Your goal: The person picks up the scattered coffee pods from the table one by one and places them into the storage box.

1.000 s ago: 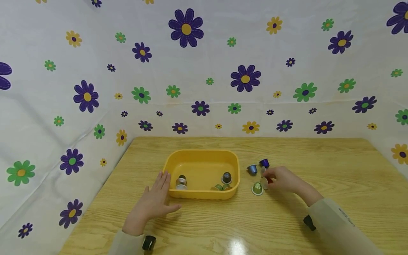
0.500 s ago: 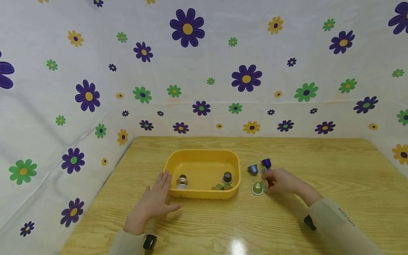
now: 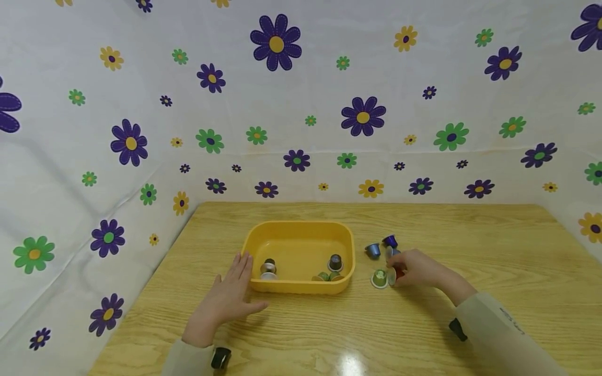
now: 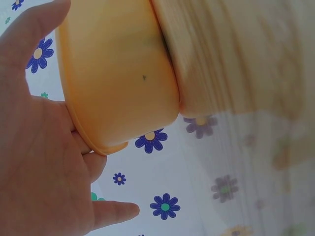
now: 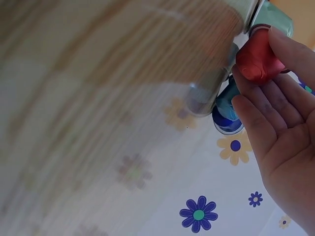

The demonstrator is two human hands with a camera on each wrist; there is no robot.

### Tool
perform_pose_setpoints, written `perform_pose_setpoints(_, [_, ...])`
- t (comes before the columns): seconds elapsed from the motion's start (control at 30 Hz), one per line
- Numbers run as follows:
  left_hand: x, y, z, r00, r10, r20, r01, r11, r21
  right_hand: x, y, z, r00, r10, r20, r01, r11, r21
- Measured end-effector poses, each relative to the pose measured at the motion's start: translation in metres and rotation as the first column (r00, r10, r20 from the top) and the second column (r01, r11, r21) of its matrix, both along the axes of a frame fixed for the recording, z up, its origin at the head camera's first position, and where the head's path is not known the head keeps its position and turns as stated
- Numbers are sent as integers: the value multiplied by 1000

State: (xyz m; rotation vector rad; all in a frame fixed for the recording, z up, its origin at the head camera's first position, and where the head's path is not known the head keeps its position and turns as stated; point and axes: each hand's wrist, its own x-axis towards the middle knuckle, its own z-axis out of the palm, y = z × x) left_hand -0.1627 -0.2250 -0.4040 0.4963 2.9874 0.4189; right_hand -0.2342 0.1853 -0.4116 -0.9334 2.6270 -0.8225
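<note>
My right hand (image 3: 417, 267) is low over the table at the right of the yellow tray (image 3: 301, 286). Between thumb and fingers it pinches a red coffee capsule (image 5: 260, 58), whose pale lid faces the tray in the head view. A green capsule (image 3: 379, 278) stands just left of it. By the fingertips lies a blue capsule (image 5: 227, 101), partly hidden by the hand in the head view. My left hand (image 3: 226, 297) rests against the tray's front left corner, fingers straight and thumb spread; in the left wrist view the fingers go behind the rim (image 4: 74, 118).
Inside the tray, a dark capsule (image 3: 335, 262) and green ones (image 3: 322, 277) sit at the right, with a few others (image 3: 268, 268) at the left. A light blue capsule (image 3: 373, 250) and a dark blue one (image 3: 390, 241) lie beyond my right hand. A flowered cloth (image 3: 301, 104) stands behind the table.
The red capsule has turned slightly in my right fingers, and the blue capsules beside them have shifted a little. My left hand and the tray stay put.
</note>
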Motion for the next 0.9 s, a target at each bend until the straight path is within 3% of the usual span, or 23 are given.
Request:
perform_pose_setpoints(0.17, [1, 0, 0, 1000, 1, 7, -1, 1000, -8, 2, 2, 1, 999, -32, 11, 33, 999, -36])
perform_pose_setpoints(0.5, [2, -1, -2, 1000, -6, -2, 6, 1000, 3, 7, 4, 3, 993, -105, -54, 97, 985, -140])
perform_pose_setpoints(0.9, [0, 0, 0, 1000, 2, 18, -2, 1000, 3, 12, 1, 12, 971, -237, -41, 212, 922, -323])
